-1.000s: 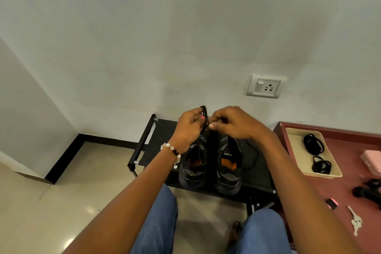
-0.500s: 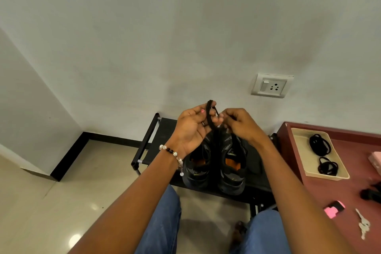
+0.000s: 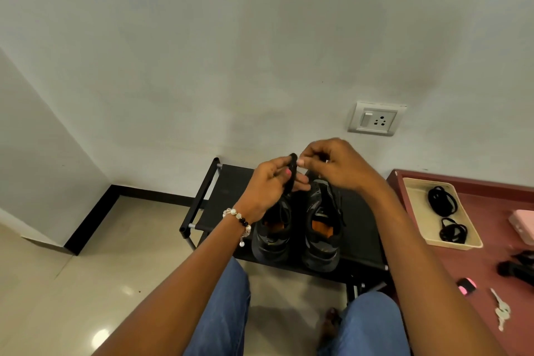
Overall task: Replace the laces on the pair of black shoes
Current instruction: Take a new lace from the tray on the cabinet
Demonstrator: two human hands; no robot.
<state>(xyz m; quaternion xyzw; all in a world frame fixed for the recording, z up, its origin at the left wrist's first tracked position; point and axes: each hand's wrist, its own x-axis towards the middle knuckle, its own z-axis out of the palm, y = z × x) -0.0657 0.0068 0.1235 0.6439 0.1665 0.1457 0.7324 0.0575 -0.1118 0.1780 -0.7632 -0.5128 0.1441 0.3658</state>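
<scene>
A pale wall (image 3: 202,52) is filling most of the view, with a black skirting strip running along its foot and a glossy cream floor (image 3: 86,283) spreading below it. A maroon table (image 3: 491,277) is standing at the right edge. A low black rack (image 3: 231,196) is sitting against the wall, in front of the person's knees in blue jeans (image 3: 219,318).

Two black shoes are standing side by side on the rack, heels toward the person, orange insoles showing: the left shoe (image 3: 271,243) and the right shoe (image 3: 322,240). A lace is trailing down the right shoe's outer side.

A beige tray (image 3: 416,211) is lying on the table, holding two coiled black laces (image 3: 442,199).

Both hands are hovering just above the toes of the shoes. The left hand (image 3: 271,182), a bead bracelet on its wrist, is curling its fingers round a black lace (image 3: 291,175) that is looping up over them. The right hand (image 3: 332,165) is pinching at the top of that same lace with thumb and forefinger, the other fingers bent.

A socket (image 3: 375,118) is sitting on the wall above the right hand. Keys (image 3: 501,311), a small pink and black thing (image 3: 466,286), a pink case (image 3: 523,225) and a dark object at the frame edge are lying on the table.
</scene>
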